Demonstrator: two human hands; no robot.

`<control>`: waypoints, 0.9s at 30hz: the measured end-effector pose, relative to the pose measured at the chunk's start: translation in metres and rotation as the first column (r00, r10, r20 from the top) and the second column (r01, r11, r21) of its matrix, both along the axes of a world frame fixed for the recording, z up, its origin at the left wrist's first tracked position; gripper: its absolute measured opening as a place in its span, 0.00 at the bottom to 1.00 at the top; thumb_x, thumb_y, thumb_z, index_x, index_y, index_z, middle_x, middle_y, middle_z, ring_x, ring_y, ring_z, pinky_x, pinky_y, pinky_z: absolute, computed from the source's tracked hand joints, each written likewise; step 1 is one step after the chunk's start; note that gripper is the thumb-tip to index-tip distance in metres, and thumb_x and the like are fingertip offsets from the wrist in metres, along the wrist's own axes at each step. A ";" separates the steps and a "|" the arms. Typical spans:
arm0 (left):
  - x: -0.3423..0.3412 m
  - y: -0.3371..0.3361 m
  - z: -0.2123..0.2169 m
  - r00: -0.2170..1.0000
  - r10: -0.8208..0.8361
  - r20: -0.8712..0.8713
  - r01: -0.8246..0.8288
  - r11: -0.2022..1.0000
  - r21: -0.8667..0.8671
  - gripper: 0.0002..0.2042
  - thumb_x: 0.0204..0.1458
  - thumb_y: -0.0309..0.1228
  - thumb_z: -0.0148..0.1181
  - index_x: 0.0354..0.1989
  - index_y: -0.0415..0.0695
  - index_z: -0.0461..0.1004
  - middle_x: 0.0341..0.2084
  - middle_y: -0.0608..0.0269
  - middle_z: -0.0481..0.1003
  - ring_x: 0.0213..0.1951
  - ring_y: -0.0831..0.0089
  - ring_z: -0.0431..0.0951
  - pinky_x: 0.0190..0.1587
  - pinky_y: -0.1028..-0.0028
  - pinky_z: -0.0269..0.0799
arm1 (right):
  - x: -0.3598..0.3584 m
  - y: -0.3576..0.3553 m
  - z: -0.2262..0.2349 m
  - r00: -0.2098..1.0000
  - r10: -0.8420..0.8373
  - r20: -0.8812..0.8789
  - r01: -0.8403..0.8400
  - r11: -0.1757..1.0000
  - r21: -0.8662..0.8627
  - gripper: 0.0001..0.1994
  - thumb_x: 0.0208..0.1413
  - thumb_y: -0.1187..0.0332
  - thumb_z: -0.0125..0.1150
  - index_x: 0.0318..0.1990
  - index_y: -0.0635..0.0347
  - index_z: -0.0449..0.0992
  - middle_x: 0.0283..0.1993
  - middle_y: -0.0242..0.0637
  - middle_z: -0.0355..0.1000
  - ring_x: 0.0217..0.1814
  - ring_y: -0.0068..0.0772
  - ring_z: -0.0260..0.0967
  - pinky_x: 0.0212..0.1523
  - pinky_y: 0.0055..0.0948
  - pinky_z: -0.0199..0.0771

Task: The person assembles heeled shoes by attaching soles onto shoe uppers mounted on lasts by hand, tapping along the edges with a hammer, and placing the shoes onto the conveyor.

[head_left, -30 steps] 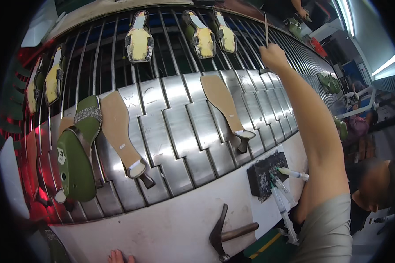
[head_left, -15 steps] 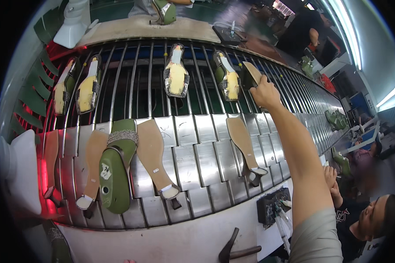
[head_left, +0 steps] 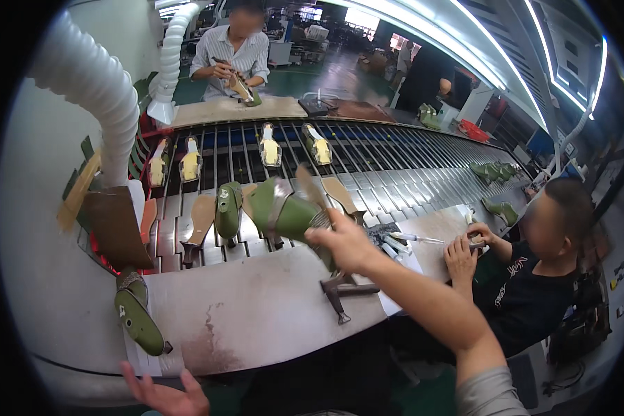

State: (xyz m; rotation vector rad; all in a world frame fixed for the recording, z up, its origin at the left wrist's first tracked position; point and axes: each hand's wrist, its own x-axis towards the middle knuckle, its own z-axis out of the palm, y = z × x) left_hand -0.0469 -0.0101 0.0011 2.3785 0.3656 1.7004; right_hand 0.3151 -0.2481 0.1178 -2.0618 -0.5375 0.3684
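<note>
My right hand [head_left: 350, 243] reaches over the near edge of the conveyor, closed around a green shoe [head_left: 284, 213] with a silvery strap. Motion blurs that shoe. A tan sole [head_left: 310, 186] sticks up out of the same hand, beside the shoe. My left hand [head_left: 165, 396] is low at the left, palm up and fingers spread, holding nothing. Just above it, another green shoe [head_left: 140, 319] lies on the left end of the pale worktable [head_left: 249, 312]. A hammer [head_left: 338, 295] lies at the table's front edge, below my right hand.
The conveyor [head_left: 395, 191] carries several shoe lasts with yellow bottoms, tan heeled soles [head_left: 201, 218] and a green shoe [head_left: 229, 208]. Brushes [head_left: 395, 243] lie right of it. One person [head_left: 534, 270] sits at the right; another [head_left: 232, 55] works across. White hoses hang left.
My view has lifted and pulled back. My right hand has come back from the far rollers to the near side, now with the green shoe and sole. My open left hand has come into view.
</note>
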 end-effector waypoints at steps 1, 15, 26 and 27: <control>-0.007 0.005 0.010 0.992 0.127 -0.024 -0.128 0.987 -0.092 0.39 0.56 0.24 0.65 0.76 0.37 0.55 0.78 0.35 0.52 0.77 0.40 0.55 0.77 0.42 0.50 | -0.032 0.011 -0.009 0.996 0.032 -0.078 -0.032 0.999 0.004 0.41 0.59 0.46 0.66 0.71 0.69 0.64 0.51 0.57 0.80 0.53 0.49 0.80 0.56 0.44 0.77; -0.006 0.124 -0.023 0.998 0.054 -0.016 -0.050 0.706 -0.706 0.24 0.65 0.31 0.63 0.65 0.30 0.71 0.54 0.44 0.80 0.51 0.53 0.81 0.59 0.61 0.74 | -0.119 0.060 -0.106 0.975 0.219 0.035 -0.221 0.959 0.179 0.32 0.72 0.40 0.51 0.50 0.68 0.79 0.40 0.58 0.80 0.43 0.56 0.81 0.49 0.44 0.79; -0.023 -0.035 0.006 0.982 -0.039 -0.184 -0.011 0.965 -0.260 0.43 0.50 0.30 0.73 0.74 0.33 0.58 0.69 0.36 0.65 0.71 0.44 0.66 0.74 0.48 0.56 | -0.097 0.050 -0.128 0.953 0.038 -0.300 0.042 0.965 0.257 0.15 0.70 0.66 0.55 0.49 0.71 0.80 0.35 0.42 0.81 0.32 0.30 0.80 0.33 0.36 0.82; -0.002 -0.060 -0.003 0.937 -0.216 -0.273 0.109 0.926 -0.361 0.47 0.47 0.33 0.76 0.74 0.33 0.57 0.67 0.36 0.67 0.68 0.43 0.69 0.73 0.48 0.59 | -0.090 0.049 -0.138 0.955 0.026 -0.295 0.053 0.965 0.255 0.15 0.70 0.66 0.55 0.49 0.71 0.80 0.35 0.42 0.81 0.32 0.30 0.80 0.33 0.36 0.82</control>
